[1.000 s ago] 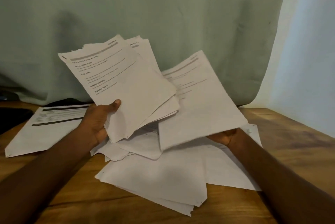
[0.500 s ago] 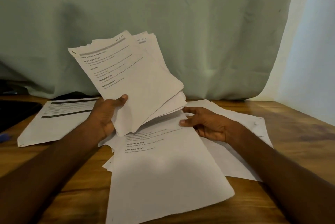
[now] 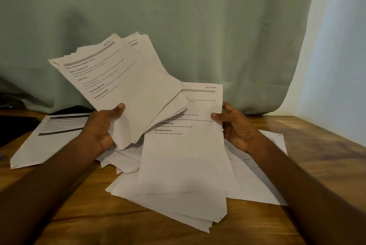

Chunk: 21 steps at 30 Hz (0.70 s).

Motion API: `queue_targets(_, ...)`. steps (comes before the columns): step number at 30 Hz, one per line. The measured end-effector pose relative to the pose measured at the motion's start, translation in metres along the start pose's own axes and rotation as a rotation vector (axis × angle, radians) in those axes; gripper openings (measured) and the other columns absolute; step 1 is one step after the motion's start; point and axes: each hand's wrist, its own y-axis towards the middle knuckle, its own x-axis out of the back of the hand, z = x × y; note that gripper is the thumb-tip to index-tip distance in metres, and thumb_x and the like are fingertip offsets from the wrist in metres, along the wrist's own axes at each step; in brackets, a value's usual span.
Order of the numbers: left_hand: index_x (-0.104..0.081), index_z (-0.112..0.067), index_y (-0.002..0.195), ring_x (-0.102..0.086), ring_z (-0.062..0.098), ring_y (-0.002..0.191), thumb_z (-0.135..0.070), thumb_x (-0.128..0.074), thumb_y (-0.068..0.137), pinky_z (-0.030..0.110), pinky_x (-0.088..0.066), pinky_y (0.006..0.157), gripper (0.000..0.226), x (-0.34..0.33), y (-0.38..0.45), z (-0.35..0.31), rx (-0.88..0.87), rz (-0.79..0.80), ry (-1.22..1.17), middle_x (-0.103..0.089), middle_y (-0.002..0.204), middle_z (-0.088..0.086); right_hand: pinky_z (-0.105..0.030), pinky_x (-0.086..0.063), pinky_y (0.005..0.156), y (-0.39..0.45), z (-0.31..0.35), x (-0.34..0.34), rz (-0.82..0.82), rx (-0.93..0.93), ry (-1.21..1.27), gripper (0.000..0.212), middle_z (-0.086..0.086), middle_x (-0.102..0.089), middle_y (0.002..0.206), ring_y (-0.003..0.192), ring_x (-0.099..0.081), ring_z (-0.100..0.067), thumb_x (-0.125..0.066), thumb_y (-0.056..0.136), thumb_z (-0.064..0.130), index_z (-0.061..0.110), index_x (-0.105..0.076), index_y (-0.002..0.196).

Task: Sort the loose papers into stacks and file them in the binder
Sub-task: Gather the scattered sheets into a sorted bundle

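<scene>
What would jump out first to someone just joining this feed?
The fanned sheaf of papers held up at centre left in the left hand, its front page marked Section 1. Beside it, the right hand pinches a single sheet marked Section 4 by its right edge. Beneath both, a messy pile of loose papers sprawls across the wooden table.
</scene>
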Motion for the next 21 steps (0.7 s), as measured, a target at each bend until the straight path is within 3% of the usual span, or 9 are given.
queue_targets(2,-0.061,-0.022,0.134,-0.067,0.025,0.100,-0.013,-0.069,0.094,0.040,-0.052,0.074,0.042,0.001,0.000,0.000,0.007,0.010,0.001,-0.071,0.110,0.002,-0.046,-0.058,0.093,0.001,-0.001,0.000,-0.031,-0.021,-0.020,0.046,-0.007,-0.073,0.122,0.109,-0.071,-0.031,-0.066,0.092,0.001,0.017,-0.064,0.135)
queue_targets(3,-0.062,-0.023,0.131,-0.066,0.025,0.099,-0.013,-0.069,0.094,0.040,-0.052,0.074,0.039,0.001,0.000,-0.001,0.007,0.011,0.004,-0.071,0.109,0.002,-0.039,-0.061,0.078,0.002,-0.001,0.001,-0.081,-0.053,-0.046,0.043,-0.006,-0.076,0.112,0.096,-0.073,-0.027,-0.067,0.091,0.003,0.013,-0.065,0.133)
queue_targets(5,-0.061,-0.024,0.127,-0.065,0.024,0.096,-0.013,-0.067,0.096,0.040,-0.052,0.073,0.033,0.001,0.000,0.000,0.000,0.014,0.014,-0.069,0.106,0.002,-0.023,-0.044,0.043,0.003,-0.004,0.004,-0.242,-0.146,-0.070,0.041,-0.003,-0.068,0.076,0.057,-0.056,-0.014,-0.071,0.087,0.002,0.002,-0.066,0.128)
queue_targets(7,-0.060,-0.023,0.128,-0.065,0.022,0.093,-0.014,-0.066,0.097,0.038,-0.051,0.072,0.033,0.000,0.000,0.000,-0.007,0.013,0.028,-0.069,0.107,0.002,-0.019,-0.033,0.035,0.005,-0.006,0.011,-0.342,-0.217,0.004,0.034,-0.002,-0.059,0.065,0.045,-0.039,-0.008,-0.069,0.087,-0.003,-0.004,-0.066,0.122)
queue_targets(11,-0.062,-0.019,0.128,-0.066,0.018,0.087,-0.016,-0.065,0.098,0.034,-0.052,0.068,0.031,-0.006,-0.006,-0.002,0.019,0.010,0.051,-0.070,0.101,0.000,-0.018,-0.051,0.043,0.002,-0.002,0.004,-0.380,-0.268,0.178,0.018,-0.013,-0.065,0.081,0.053,-0.060,-0.014,-0.058,0.093,-0.008,-0.003,-0.063,0.109)
queue_targets(16,-0.064,-0.017,0.119,-0.074,0.009,0.082,-0.016,-0.057,0.101,0.026,-0.060,0.063,0.019,-0.010,-0.011,-0.020,-0.022,0.091,0.007,-0.078,0.093,-0.006,-0.033,-0.064,0.059,0.004,-0.020,-0.021,-0.479,-0.211,-0.065,0.025,-0.013,-0.065,0.091,0.051,-0.069,-0.025,-0.057,0.094,-0.008,-0.001,-0.061,0.118)
queue_targets(19,-0.064,-0.019,0.111,-0.073,0.002,0.074,-0.019,-0.053,0.104,0.023,-0.057,0.063,0.013,-0.016,-0.015,-0.027,-0.035,0.096,0.029,-0.078,0.081,-0.012,-0.035,-0.065,0.066,0.001,-0.020,-0.027,-0.352,-0.234,-0.100,0.023,-0.017,-0.071,0.081,0.059,-0.072,-0.028,-0.058,0.096,-0.004,-0.005,-0.061,0.119)
queue_targets(21,-0.072,-0.020,0.100,-0.073,0.004,0.074,-0.018,-0.055,0.103,0.025,-0.058,0.068,0.018,-0.020,-0.018,-0.021,-0.008,0.112,0.041,-0.078,0.081,-0.010,-0.032,-0.063,0.068,-0.006,-0.019,-0.034,-0.164,-0.280,-0.175,0.023,-0.019,-0.077,0.092,0.076,-0.076,-0.033,-0.062,0.098,0.005,-0.002,-0.064,0.120)
